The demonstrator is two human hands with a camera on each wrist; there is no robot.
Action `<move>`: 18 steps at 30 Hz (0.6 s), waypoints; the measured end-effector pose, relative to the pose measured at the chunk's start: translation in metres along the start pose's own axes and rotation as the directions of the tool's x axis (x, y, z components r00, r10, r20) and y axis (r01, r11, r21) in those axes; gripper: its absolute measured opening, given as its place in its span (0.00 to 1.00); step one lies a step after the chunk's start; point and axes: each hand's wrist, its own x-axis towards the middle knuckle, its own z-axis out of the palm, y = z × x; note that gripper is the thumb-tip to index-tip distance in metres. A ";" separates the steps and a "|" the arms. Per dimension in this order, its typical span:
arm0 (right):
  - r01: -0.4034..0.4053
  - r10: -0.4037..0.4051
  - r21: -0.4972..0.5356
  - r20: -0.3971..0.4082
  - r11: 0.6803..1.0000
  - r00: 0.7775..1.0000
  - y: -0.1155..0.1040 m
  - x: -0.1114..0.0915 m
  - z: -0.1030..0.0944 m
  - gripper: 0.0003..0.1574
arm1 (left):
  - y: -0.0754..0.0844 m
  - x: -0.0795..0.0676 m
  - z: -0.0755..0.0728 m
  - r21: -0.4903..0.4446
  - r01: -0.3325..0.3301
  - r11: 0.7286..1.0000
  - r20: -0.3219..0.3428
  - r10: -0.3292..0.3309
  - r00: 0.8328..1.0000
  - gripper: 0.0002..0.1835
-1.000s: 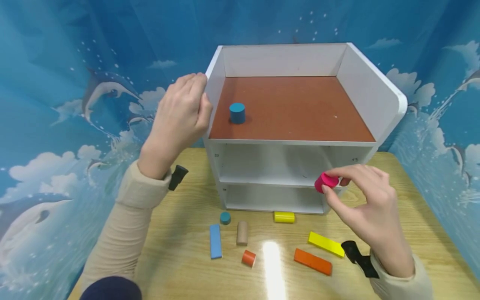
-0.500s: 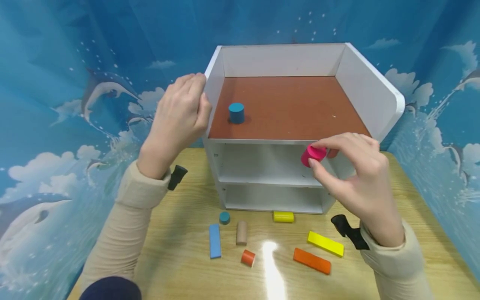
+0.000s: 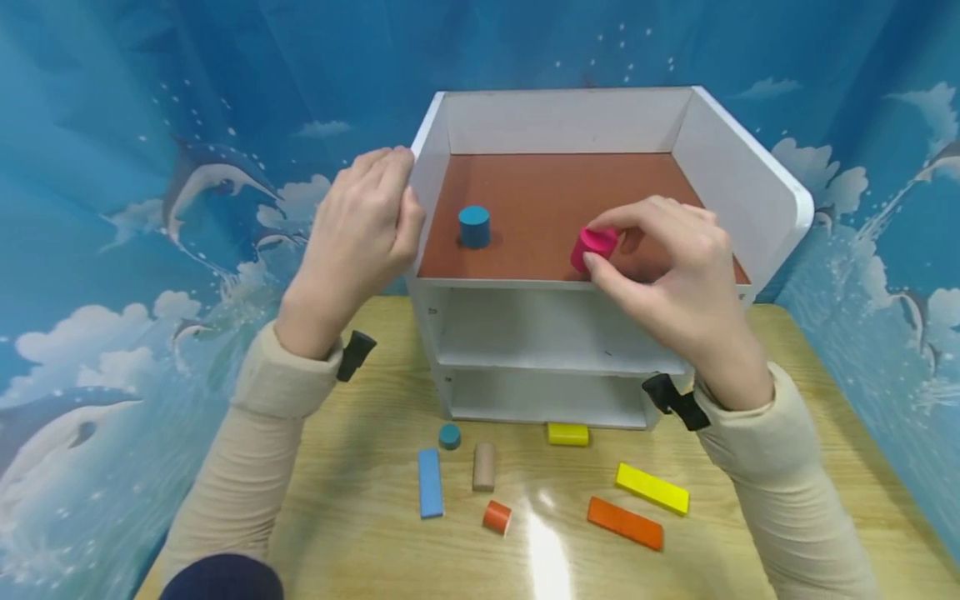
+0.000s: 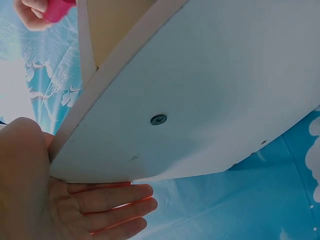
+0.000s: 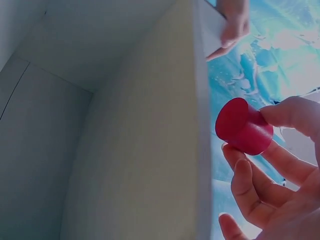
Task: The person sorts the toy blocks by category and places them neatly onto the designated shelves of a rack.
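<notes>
My right hand (image 3: 678, 279) pinches a pink cylinder block (image 3: 592, 248) between thumb and fingers, over the front edge of the brown top of a white shelf unit (image 3: 540, 327). The right wrist view shows the block (image 5: 245, 127) tilted beside the board's edge, its flat end exposed. Toward the left of the brown top stands a blue cylinder block (image 3: 474, 227). My left hand (image 3: 360, 221) holds the unit's left side panel (image 4: 150, 90) by its edge, with the thumb on one side and the fingers stretched along the other.
On the wooden table (image 3: 352, 517) before the unit lie a small teal cylinder (image 3: 450, 437), a blue plank (image 3: 431, 483), a tan cylinder (image 3: 483, 467), an orange cylinder (image 3: 497, 517), a yellow cylinder (image 3: 567, 434), a yellow plank (image 3: 652, 489) and an orange plank (image 3: 625, 523).
My right hand has lifted the pink cylinder block up and leftward, from beside the lower shelves to over the brown top's front edge. The left hand stays on the side panel.
</notes>
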 end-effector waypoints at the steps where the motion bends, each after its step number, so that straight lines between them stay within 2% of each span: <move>1: -0.011 0.011 0.003 0.000 1.000 1.000 0.002 0.003 0.003 0.11 | 0.000 0.000 0.000 -0.001 -0.001 1.000 0.000 0.001 1.000 0.26; 9: -0.036 0.035 0.013 0.073 0.999 0.997 0.015 0.022 0.018 0.10 | 0.001 0.000 0.001 -0.001 -0.002 1.000 0.004 0.002 1.000 0.26; 14: -0.073 0.067 0.056 0.104 0.996 0.992 0.017 0.034 0.030 0.07 | 0.000 0.000 0.000 -0.007 -0.004 1.000 -0.005 0.004 1.000 0.26; 18: -0.107 0.100 0.043 0.133 0.993 0.986 0.018 0.041 0.038 0.08 | -0.001 0.000 -0.001 -0.009 -0.007 1.000 -0.012 0.007 1.000 0.26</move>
